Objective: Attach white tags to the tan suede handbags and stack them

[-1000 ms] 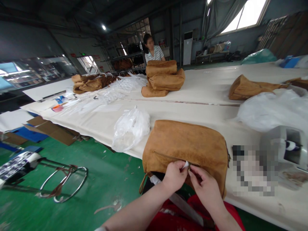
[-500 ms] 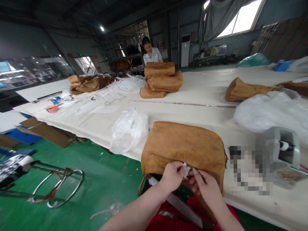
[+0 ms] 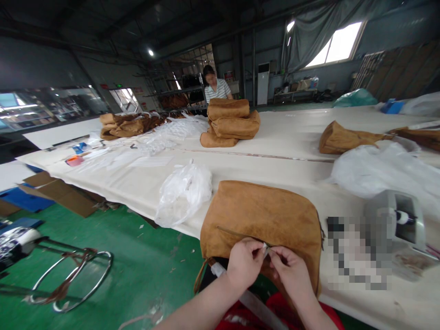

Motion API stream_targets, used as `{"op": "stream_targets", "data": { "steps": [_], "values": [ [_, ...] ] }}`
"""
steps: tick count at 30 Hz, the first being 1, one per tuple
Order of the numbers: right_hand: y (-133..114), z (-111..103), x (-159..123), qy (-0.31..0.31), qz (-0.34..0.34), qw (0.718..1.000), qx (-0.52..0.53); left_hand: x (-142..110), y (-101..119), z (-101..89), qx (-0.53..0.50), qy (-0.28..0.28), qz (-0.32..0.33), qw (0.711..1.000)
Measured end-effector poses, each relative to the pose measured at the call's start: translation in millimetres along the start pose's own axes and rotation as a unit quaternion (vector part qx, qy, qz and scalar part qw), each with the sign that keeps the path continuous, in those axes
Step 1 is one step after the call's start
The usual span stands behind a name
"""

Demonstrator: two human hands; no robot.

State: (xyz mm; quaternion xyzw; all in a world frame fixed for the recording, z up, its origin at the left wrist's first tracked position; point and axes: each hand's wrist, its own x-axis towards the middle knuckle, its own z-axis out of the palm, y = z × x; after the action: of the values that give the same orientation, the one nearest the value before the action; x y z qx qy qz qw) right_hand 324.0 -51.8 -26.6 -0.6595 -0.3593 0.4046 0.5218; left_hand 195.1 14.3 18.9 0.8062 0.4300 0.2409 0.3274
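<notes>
A tan leather bag (image 3: 261,206) lies at the table's near edge, with a zipper (image 3: 228,230) running across its side. My left hand (image 3: 245,261) is closed in a pinch on a small white wrapping piece (image 3: 265,247) at the zipper's right end. Right beside it, the fingertips of my right hand (image 3: 287,266) press together at the same spot. What they grip there is too small to make out. A strap wrapped in white (image 3: 261,308) hangs below the bag, under my forearms.
Crumpled clear plastic (image 3: 185,192) lies left of the bag. A grey tape dispenser (image 3: 395,224) stands at the right, before more plastic sheeting (image 3: 388,172). Stacked tan bags (image 3: 233,123) sit further back, near a person in a striped shirt (image 3: 218,89). A metal-framed stool (image 3: 72,279) stands on the floor.
My fingertips have come closer together at the zipper end. Less of the white piece shows between them now. The view has tilted slightly up.
</notes>
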Motion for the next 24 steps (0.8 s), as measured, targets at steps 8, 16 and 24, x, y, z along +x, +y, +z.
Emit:
{"op": "stream_targets", "data": {
  "steps": [8, 16, 24],
  "values": [
    [-7.4, -3.8, -0.9, -0.013, -0.052, 0.998, -0.022, -8.2, 9.7, -5.2, 0.108, -0.005, 0.069, 0.992],
    [4.5, -8.3, -3.7, -0.026, -0.03, 0.999, 0.007, -1.5, 3.0, -6.6, 0.012, -0.002, 0.025, 1.0],
    [1.5, 10.2, 2.6, -0.085, 0.087, 0.974, 0.19, 5.9, -10.9, 2.8, -0.203, -0.012, -0.076, 0.976]
  ]
}}
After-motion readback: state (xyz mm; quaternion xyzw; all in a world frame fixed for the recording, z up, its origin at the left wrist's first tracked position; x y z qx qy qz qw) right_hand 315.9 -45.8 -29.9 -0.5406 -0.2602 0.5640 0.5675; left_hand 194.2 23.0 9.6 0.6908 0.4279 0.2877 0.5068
